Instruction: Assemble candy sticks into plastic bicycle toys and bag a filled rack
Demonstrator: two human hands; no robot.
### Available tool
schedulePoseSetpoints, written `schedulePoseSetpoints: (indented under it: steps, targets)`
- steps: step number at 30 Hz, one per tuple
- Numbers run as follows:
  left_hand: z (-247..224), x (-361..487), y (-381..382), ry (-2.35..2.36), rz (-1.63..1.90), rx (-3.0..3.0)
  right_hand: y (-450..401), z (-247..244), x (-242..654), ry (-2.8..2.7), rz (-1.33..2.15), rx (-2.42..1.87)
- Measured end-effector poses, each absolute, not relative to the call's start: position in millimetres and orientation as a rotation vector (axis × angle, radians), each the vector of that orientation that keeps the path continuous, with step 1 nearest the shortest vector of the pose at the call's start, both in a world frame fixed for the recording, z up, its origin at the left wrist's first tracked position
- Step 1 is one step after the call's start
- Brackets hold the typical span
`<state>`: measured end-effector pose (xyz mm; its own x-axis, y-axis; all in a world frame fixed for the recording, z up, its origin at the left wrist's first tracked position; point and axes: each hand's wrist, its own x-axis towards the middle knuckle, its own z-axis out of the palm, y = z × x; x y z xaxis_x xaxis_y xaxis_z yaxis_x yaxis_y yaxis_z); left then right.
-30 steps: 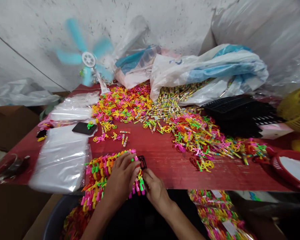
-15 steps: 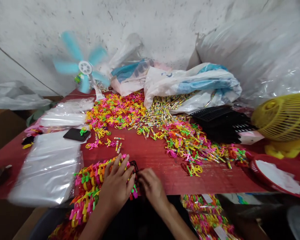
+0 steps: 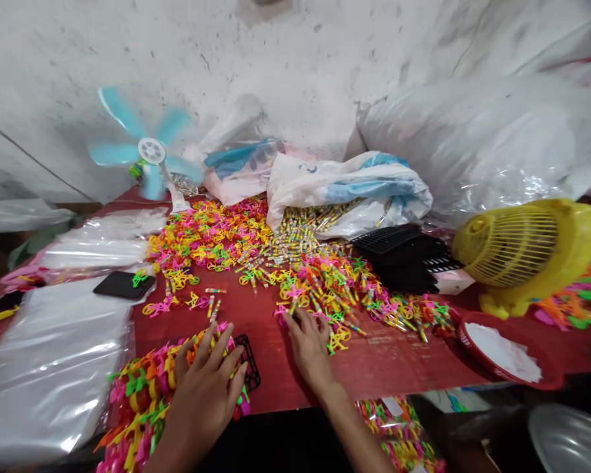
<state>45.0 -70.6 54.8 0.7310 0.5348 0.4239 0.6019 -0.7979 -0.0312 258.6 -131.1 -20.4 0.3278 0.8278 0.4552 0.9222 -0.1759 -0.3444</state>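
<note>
My left hand (image 3: 209, 378) lies with fingers spread over a row of bright plastic pieces (image 3: 150, 378) at the table's front edge. Just right of its fingers sits a black openwork frame (image 3: 249, 362), partly under the row. My right hand (image 3: 306, 338) is at the near edge of a heap of colourful plastic pieces and small printed tubes (image 3: 325, 279). Its fingers are curled down at the heap, and what they hold, if anything, is hidden. Loose tubes (image 3: 214, 307) lie beyond my left hand.
Clear plastic bags (image 3: 59, 355) and a black phone (image 3: 123, 284) lie left on the red table (image 3: 261, 328). A blue-bladed fan (image 3: 152, 151) spins behind. Black racks (image 3: 404, 256), a yellow fan (image 3: 517, 246) and a red basket (image 3: 551, 378) stand right.
My right hand has moved from beside the black frame forward and right to the heap. My left hand stays spread on the row. The view has turned right.
</note>
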Motion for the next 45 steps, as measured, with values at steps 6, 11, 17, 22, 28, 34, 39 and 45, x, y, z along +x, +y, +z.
schedulePoseSetpoints:
  steps: [6,11,17,22,28,34,39,45]
  targets:
    - [52,40,-68,-0.849,-0.580,-2.728,-146,-26,274,-1.492,-0.184,-1.809]
    - [59,51,-68,-0.941,-0.603,-2.706,-118,-12,276,-1.326,-0.083,-1.984]
    - [60,61,-70,-0.990,-0.523,-2.712,-86,6,269,-1.397,0.024,-2.211]
    - [62,45,-70,-0.883,-0.527,-2.788,-102,9,288,-1.369,0.069,-2.121]
    - [75,37,-48,-0.879,-0.488,-2.897,-129,4,266,-0.949,0.529,-1.513]
    - [64,59,-26,-1.085,-0.410,-2.910,-118,-11,210,-0.824,0.959,-1.309]
    - [69,63,-32,-1.192,-0.396,-2.966,-100,-11,189,-0.965,0.990,-1.403]
    - [75,62,-34,-1.255,-0.381,-3.031,-94,-12,183,-1.261,0.649,-1.476]
